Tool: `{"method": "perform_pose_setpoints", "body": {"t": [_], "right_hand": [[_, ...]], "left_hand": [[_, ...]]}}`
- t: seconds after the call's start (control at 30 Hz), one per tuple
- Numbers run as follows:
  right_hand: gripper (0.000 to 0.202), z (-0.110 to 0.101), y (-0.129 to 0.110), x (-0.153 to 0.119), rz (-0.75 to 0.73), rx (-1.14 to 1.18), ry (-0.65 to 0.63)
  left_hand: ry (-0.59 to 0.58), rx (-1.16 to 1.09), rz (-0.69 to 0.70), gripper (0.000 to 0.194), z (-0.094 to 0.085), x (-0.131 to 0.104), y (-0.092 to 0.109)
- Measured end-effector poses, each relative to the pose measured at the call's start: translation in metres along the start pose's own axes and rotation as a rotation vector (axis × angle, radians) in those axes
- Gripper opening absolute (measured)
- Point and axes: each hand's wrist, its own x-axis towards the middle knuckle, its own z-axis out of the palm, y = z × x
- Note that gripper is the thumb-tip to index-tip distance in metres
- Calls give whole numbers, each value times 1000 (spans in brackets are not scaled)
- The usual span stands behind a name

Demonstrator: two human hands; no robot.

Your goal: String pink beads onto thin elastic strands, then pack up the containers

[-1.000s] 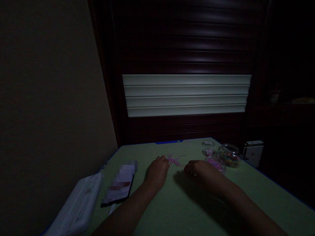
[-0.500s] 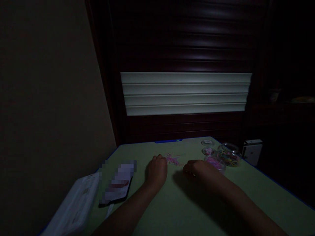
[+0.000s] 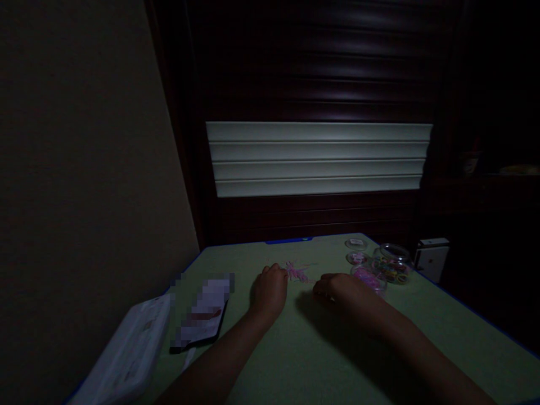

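Strands (pink) btwn L hand & R hand; hands apart, curled; can't tell grip.

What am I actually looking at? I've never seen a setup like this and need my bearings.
There is no machine: a person works bare-handed, seen from one head-worn camera looking forward and down. On the green table lies a pink stringy bundle. The left hand is curled at its left side; the right hand is bent near its right end. It's too dim to tell what either holds. To the right sit a clear jar of coloured bands and a pink-filled container; to the left, a pixelated flat object and a white case.
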Motion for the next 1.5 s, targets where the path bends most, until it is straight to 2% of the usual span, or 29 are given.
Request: {"method": "perform_pose_setpoints", "body": {"t": [0.2,0.47,0.73,0.97,1.17,1.5], "right_hand": [[22,1,1,-2,-16,12,17],[22,2,3,-2,4,21,18],[22,1,2,-1,2,15,15],[28,9,10,2,15,32,120],[28,10,12,2,50,-13,89],[23,12,13,5,71,-131,72]], "left_hand": [[-6,21,45,24,2,-1,2],[9,38,7,27,1,-3,4],[15,-115,63,22,2,-11,6],[28,-224,200,22,-5,-19,18],[11,-227,347,22,-11,-23,23],[-10,-249,365,20,-17,-25,26]]}}
